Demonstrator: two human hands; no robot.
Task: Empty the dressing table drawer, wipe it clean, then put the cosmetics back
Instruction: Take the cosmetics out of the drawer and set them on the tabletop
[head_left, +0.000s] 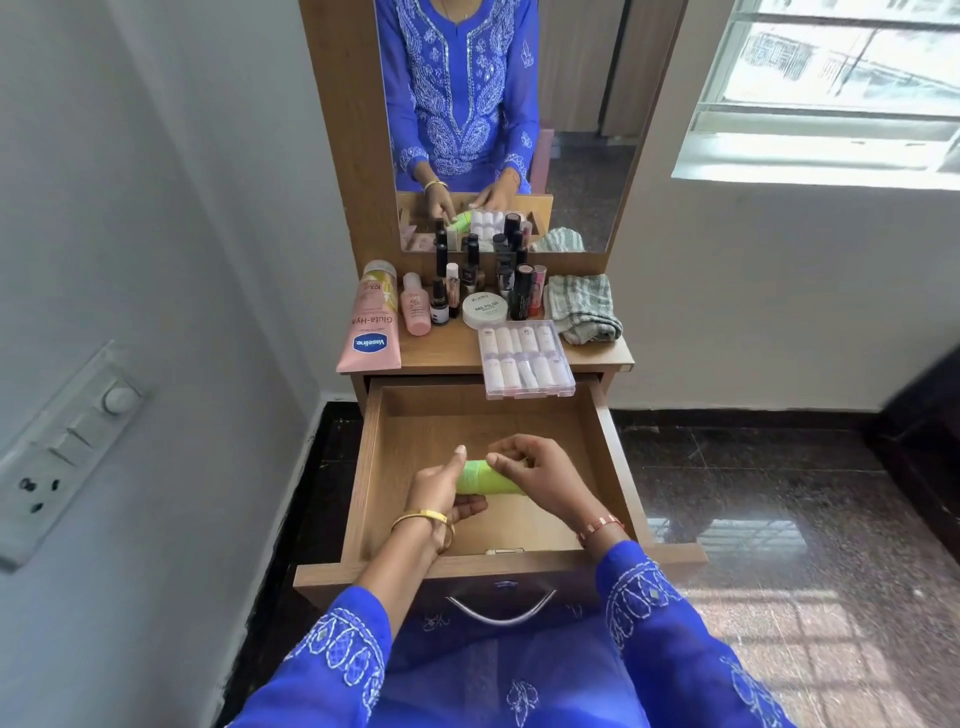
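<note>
The wooden drawer (395, 415) is pulled out below the dressing table top. Over its bare floor both hands hold a light green tube (485, 477) lying sideways. My left hand (441, 488) grips its left end with the thumb raised. My right hand (540, 475) curls over its right end. On the table top stand a pink Vaseline tube (370, 322), a pink bottle (414, 305), several small dark bottles (470, 280), a white round jar (485, 310), a clear box of white vials (525, 359) and a folded striped cloth (584, 306).
A mirror (498, 124) rises behind the table top and reflects the person and the cosmetics. A white wall with a switch panel (62, 447) is on the left. Dark glossy floor (779, 509) lies to the right, under a window (841, 88).
</note>
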